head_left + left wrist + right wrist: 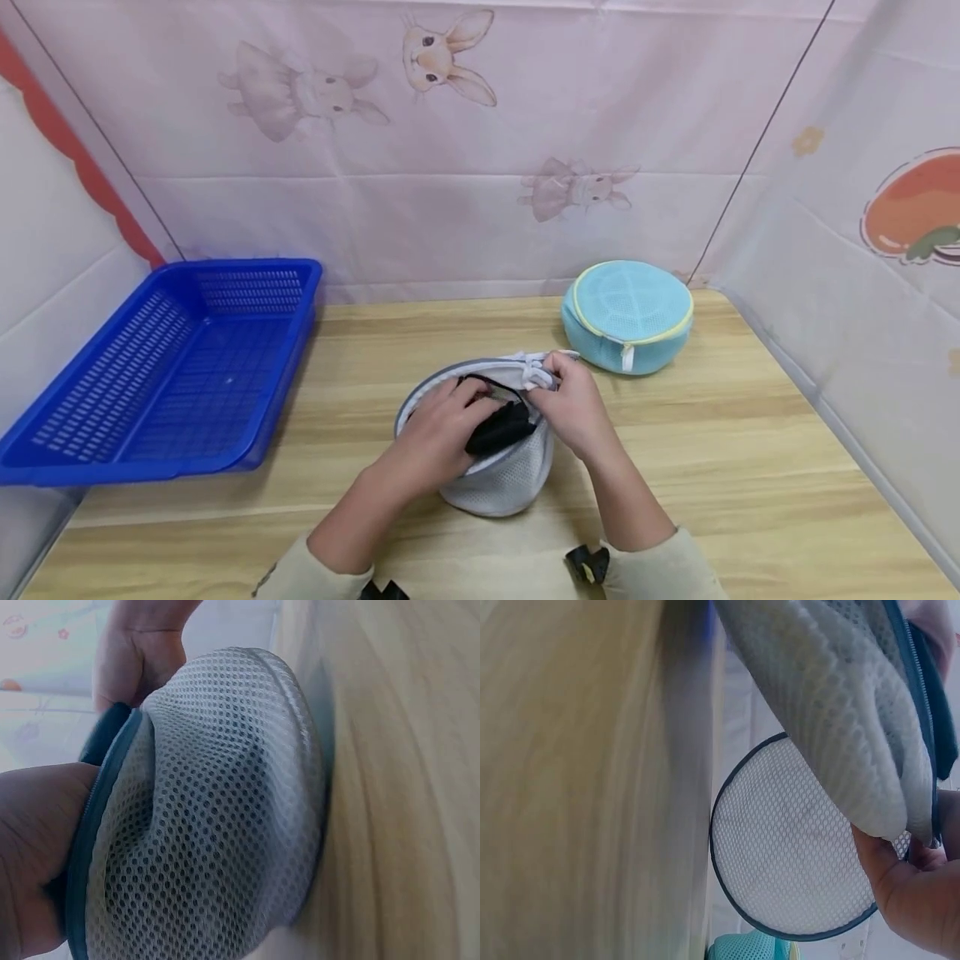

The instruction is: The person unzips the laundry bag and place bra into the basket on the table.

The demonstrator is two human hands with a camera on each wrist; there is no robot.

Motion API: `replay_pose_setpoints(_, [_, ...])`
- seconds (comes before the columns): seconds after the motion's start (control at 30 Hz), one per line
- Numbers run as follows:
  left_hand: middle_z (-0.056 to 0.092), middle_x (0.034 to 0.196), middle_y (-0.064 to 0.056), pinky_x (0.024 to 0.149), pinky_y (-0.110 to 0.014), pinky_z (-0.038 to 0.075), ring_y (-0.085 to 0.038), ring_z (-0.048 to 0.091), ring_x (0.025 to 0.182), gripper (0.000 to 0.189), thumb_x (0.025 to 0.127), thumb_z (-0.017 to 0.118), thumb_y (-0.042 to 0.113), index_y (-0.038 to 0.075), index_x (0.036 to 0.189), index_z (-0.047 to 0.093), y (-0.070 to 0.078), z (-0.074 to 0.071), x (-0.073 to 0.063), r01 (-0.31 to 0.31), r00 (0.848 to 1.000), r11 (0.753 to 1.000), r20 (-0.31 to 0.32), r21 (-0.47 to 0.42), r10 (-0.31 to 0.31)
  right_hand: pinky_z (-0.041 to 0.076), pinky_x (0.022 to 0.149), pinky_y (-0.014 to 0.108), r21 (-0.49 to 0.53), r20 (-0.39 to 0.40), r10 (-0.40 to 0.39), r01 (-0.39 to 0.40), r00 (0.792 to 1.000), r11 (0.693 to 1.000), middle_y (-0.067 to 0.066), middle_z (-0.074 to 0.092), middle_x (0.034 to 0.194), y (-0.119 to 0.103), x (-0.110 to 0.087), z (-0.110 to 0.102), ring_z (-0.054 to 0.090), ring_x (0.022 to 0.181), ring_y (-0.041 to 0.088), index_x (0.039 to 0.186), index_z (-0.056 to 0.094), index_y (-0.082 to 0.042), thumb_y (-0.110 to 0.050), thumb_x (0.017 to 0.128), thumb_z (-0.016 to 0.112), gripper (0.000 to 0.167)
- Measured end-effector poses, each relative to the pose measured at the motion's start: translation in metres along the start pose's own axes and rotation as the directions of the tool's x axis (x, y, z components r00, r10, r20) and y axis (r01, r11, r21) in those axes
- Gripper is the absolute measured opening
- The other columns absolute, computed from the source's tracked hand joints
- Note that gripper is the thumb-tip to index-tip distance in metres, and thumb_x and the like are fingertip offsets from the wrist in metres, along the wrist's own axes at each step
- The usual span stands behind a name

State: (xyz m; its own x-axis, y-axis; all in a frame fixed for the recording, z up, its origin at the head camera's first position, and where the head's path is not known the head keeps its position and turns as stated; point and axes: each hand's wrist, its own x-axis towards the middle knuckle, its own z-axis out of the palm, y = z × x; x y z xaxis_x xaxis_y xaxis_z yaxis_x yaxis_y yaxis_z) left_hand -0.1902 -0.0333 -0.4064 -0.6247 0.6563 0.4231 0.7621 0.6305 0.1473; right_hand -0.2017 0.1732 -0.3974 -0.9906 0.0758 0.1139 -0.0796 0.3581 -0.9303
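**Left hand (442, 421) reaches into pale mesh zip bag (501, 492)**

The bag stands centrally on the wooden table (750, 467), its mouth around the left hand's bent fingers. A black item (501, 432) lies just right of them; whether they grip anything cannot be told. The right hand (576, 410) pinches the bag's right rim.

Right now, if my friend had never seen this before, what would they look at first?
Probably the big blue basket, at the left of the head view. Next, the open pale mesh bag in the middle: the left hand reaches inside, beside something black, and the right hand pinches the bag's edge. Farther back on the right sits a round turquoise bag.
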Motion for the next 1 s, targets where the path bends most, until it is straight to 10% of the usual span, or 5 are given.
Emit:
replay_pose_setpoints(0.23, [0.068,0.094,0.007,0.076,-0.032,0.054,-0.011,0.065,0.089,0.051,0.058,0.071,-0.012,0.019,0.097,0.065,-0.008,-0.006,-0.009,-0.081,0.987,0.994,-0.142,-0.071,0.071,0.046,0.065,0.029,-0.126,0.034,-0.032,0.036,0.999,0.991,0.007,0.060,0.087,0.000,0.002,-0.001,0.053,0.077,0.019,0.083,0.056,-0.006,0.000,0.076,0.068,0.015])
replay_pose_setpoints(0.47, [0.072,0.108,0.000,0.089,-0.035,0.056,-0.016,0.068,0.104,0.050,0.066,0.068,-0.016,0.015,0.105,0.072,-0.017,-0.019,-0.008,0.007,0.954,0.980,-0.291,-0.198,-0.065,0.046,0.056,0.029,-0.231,0.162,0.019,0.019,0.987,0.973,0.005,0.062,0.082,0.001,0.002,0.001,0.052,0.064,0.014,0.100,0.066,-0.008,-0.018,0.088,0.069,0.015])
replay_pose_setpoints(0.63, [0.072,0.108,-0.008,0.094,-0.034,0.053,-0.023,0.069,0.104,0.045,0.070,0.070,-0.016,0.007,0.108,0.072,-0.022,-0.029,-0.007,0.037,0.896,0.958,-0.415,-0.286,-0.158,0.051,0.052,0.028,-0.001,0.169,0.125,-0.126,0.978,0.992,0.007,0.060,0.083,0.002,0.003,0.004,0.056,0.057,0.012,0.109,0.066,0.001,-0.006,0.092,0.060,0.019])
replay_pose_setpoints(0.77, [0.072,0.107,-0.014,0.099,-0.029,0.049,-0.029,0.068,0.104,0.044,0.069,0.068,-0.020,0.000,0.107,0.071,-0.030,-0.042,-0.006,-0.008,0.832,0.949,-0.528,-0.315,-0.168,0.057,0.052,0.035,0.207,0.131,0.226,-0.250,0.965,0.946,0.007,0.057,0.084,0.003,0.005,0.005,0.059,0.053,0.016,0.111,0.062,0.005,-0.004,0.093,0.060,0.021])
replay_pose_setpoints(1.0, [0.072,0.108,-0.017,0.101,-0.024,0.047,-0.033,0.068,0.103,0.036,0.073,0.065,-0.019,-0.004,0.105,0.072,-0.051,-0.081,-0.005,-0.029,0.729,0.967,-0.667,-0.252,-0.152,0.060,0.075,0.037,0.249,0.067,0.233,-0.243,0.970,0.938,0.012,0.057,0.102,0.007,0.006,0.001,0.063,0.080,0.018,0.118,0.060,0.005,-0.009,0.094,0.063,0.028])
